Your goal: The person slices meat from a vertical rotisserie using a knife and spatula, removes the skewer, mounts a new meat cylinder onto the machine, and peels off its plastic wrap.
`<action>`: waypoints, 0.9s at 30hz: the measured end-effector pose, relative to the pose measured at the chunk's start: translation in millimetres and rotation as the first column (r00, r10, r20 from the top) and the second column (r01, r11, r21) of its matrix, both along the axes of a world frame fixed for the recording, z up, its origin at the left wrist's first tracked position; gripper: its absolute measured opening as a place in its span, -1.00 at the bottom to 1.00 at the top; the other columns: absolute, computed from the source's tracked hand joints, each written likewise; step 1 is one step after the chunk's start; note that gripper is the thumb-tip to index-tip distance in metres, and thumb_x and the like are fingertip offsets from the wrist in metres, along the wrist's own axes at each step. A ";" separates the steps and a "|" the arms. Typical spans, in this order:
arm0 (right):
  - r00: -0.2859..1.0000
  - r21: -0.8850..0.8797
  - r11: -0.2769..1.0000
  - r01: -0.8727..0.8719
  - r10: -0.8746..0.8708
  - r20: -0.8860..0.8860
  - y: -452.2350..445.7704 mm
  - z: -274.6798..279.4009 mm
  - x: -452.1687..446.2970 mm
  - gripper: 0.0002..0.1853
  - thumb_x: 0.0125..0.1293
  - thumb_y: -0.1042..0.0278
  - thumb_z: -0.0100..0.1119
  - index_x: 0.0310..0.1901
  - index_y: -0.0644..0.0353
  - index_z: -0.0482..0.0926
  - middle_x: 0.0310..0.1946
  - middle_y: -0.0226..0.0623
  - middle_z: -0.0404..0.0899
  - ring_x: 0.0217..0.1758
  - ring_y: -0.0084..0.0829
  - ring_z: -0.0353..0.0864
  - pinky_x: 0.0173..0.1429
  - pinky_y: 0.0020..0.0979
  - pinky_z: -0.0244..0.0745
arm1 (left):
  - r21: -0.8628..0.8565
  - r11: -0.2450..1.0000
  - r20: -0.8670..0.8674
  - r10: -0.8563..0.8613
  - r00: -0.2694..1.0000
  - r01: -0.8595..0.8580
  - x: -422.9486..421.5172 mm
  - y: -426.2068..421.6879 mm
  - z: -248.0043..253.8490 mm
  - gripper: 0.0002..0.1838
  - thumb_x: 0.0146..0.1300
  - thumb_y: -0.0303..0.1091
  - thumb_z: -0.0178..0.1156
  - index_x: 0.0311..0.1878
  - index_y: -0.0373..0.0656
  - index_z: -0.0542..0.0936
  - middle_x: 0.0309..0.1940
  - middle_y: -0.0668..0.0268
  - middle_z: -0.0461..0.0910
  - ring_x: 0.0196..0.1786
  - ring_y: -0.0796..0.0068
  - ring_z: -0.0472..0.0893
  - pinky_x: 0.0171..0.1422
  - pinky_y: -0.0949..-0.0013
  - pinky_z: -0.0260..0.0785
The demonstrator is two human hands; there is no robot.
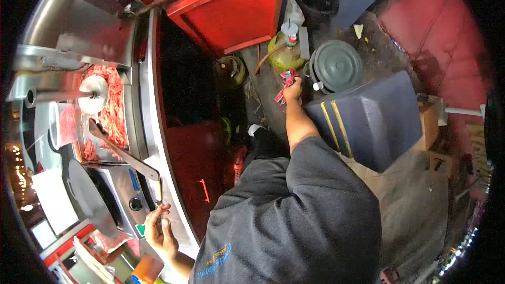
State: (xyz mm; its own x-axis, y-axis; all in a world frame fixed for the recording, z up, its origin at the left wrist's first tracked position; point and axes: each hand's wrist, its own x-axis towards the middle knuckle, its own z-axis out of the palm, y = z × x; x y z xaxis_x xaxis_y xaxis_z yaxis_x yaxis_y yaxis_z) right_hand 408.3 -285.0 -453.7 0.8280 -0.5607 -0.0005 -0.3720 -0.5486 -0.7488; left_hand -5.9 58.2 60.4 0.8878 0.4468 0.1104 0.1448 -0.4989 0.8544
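My right hand [293,89] is closed on a crumpled red and dark patterned cloth [284,85], held low over the floor beside the yellow-green gas cylinder [284,55]. At the counter's edge, my left hand [160,231] has its palm up and fingers partly curled and apart, with nothing visible in it. Just above its fingertips is the end of a long flat metal blade [126,155], which reaches across the steel counter [158,142] to the tray of shredded reddish food [113,110]. A pale round disc on a metal tube [94,94] lies over the food.
An open red door [231,13] stands ahead. Right of the cylinder are a lidded green bucket [336,66], a black bin [317,0] and a dark box with yellow stripes [368,121]. A steel appliance with a black knob [135,204] sits on the left counter.
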 end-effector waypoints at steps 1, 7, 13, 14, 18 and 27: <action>0.999 0.041 0.999 0.014 -0.012 -0.044 -2.7 2.4 -2.7 -0.29 0.09 0.43 0.49 0.30 0.06 0.39 -0.05 0.17 0.69 0.08 0.22 0.67 0.19 0.03 0.53 | -0.006 1.000 -0.023 0.003 1.000 -0.004 1.0 1.3 -1.3 -0.66 0.50 -0.31 0.24 0.21 -0.30 0.61 0.02 0.01 0.66 0.06 0.24 0.66 0.28 0.20 0.46; 0.990 0.029 0.994 0.103 -0.099 -0.102 -21.0 -1.0 -7.9 -0.36 0.16 0.52 0.37 0.29 0.14 0.37 0.02 0.18 0.67 0.10 0.27 0.64 0.17 0.10 0.52 | -0.049 0.998 -0.167 0.016 0.986 -0.024 19.2 4.6 -7.4 -0.68 0.51 -0.32 0.22 0.19 -0.30 0.61 -0.01 0.05 0.66 0.10 0.19 0.67 0.33 0.12 0.46; 0.916 -0.122 0.934 0.336 -0.354 -0.188 -32.3 -7.9 -10.5 -0.70 0.37 0.45 0.16 0.11 0.26 0.51 -0.08 0.21 0.69 0.04 0.26 0.66 0.16 0.14 0.50 | -0.117 0.993 -0.179 -0.053 0.982 0.032 32.8 -0.7 -17.6 -0.70 0.50 -0.36 0.20 0.19 -0.29 0.61 0.00 0.06 0.67 0.10 0.18 0.68 0.32 0.15 0.47; 0.922 -0.204 0.928 0.311 -0.347 -0.172 -32.3 -5.6 -9.7 -0.70 0.41 0.43 0.12 0.14 0.25 0.49 -0.10 0.17 0.69 -0.01 0.23 0.66 0.12 0.11 0.50 | -0.117 0.993 -0.193 -0.056 0.980 0.034 34.0 -2.4 -18.4 -0.70 0.50 -0.36 0.20 0.19 -0.29 0.61 0.00 0.06 0.67 0.09 0.18 0.68 0.32 0.15 0.46; 0.911 -0.350 0.879 0.324 -0.390 -0.135 -25.6 -5.6 -7.6 -0.69 0.46 0.45 0.04 0.19 0.22 0.45 -0.12 0.07 0.70 -0.08 0.13 0.66 0.07 0.01 0.53 | -0.119 0.991 -0.201 -0.091 0.975 0.068 38.4 -9.8 -21.8 -0.72 0.49 -0.39 0.21 0.16 -0.30 0.63 -0.01 0.05 0.70 0.08 0.22 0.68 0.29 0.18 0.47; 0.794 0.150 0.954 -0.259 0.299 -0.530 53.5 109.3 -61.4 -0.44 0.20 0.33 0.36 0.26 0.12 0.47 0.05 -0.02 0.70 0.11 0.12 0.70 0.14 -0.02 0.63 | -0.195 0.977 -0.243 -0.131 0.961 0.084 28.5 -8.8 -30.3 -0.66 0.53 -0.45 0.13 0.30 -0.32 0.53 0.09 0.10 0.67 0.23 0.20 0.65 0.46 0.13 0.38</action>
State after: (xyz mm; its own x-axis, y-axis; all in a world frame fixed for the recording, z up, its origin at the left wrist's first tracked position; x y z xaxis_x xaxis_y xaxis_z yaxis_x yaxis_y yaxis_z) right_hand 346.9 -231.5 -344.4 0.8023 -0.2874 -0.5232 -0.5650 -0.6483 -0.5103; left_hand 22.7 49.5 30.1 0.9198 0.3386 -0.1984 0.3224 -0.3634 0.8741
